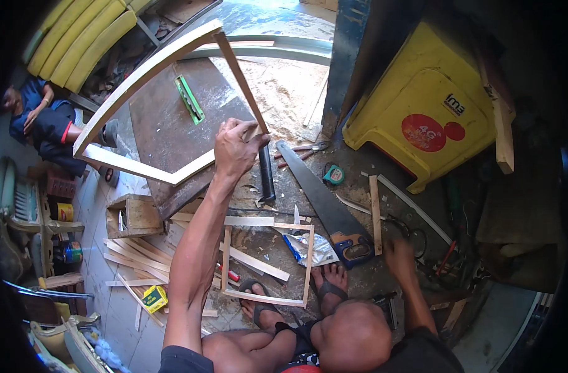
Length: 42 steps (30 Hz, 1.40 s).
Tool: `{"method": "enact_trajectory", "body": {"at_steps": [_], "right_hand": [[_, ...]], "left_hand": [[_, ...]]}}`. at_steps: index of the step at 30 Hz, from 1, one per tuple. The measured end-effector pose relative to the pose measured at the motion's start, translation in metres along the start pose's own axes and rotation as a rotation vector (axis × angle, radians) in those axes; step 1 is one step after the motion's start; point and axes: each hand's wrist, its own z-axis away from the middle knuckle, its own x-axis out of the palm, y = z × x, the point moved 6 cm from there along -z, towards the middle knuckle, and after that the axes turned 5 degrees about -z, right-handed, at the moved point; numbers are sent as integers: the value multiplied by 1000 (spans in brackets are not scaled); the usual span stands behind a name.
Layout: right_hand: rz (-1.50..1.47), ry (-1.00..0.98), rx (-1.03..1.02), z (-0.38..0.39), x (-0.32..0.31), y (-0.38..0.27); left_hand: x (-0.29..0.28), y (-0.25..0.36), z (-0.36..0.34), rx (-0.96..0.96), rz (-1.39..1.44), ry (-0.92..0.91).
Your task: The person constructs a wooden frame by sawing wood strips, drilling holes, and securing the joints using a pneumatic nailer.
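Note:
My left hand (236, 148) is closed on one corner of a large wooden frame (125, 81), which is raised and tilted above a dark board (166, 133). Just below that hand lies a black bar-like tool (267, 174), its upper end hidden by my fingers and the frame. Lower right, my right hand (399, 256) is smeared by motion, so its fingers cannot be made out. Nearest to it are a short wooden strip (375, 214) and the handle of a handsaw (324, 205). A smaller wooden frame (309, 267) lies on the floor before my feet.
A tape measure (333, 174) and pliers (312, 147) lie beyond the saw. Loose wood strips (138, 258) and a yellow box (154, 299) are at left, near a wooden box (134, 216). A yellow plastic stool (420, 105) stands far right; another person (44, 121) sits far left.

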Motion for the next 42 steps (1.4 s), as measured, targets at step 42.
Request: {"method": "enact_trajectory", "body": {"at_steps": [42], "right_hand": [[-910,143,-558,66,-65,-159]], "left_hand": [[5,-16,-15,-117,-29,-39]]}}
